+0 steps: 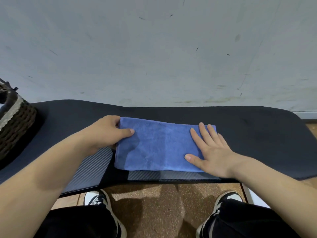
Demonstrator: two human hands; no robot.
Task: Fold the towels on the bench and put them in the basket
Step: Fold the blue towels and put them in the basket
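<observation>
A blue towel (159,145), folded into a rectangle, lies flat on the black bench (248,131) in front of me. My left hand (104,133) pinches the towel's left edge, thumb on top and fingers tucked under it. My right hand (211,150) lies flat with straight, spread fingers, pressing on the towel's right end. A dark woven basket (15,121) with a pale band stands on the bench at the far left, partly cut off by the frame.
A scuffed grey wall (154,48) rises right behind the bench. Below the bench's front edge are my two sneakers (97,201) on a brown floor (154,203). The bench's right end curves off near the frame edge.
</observation>
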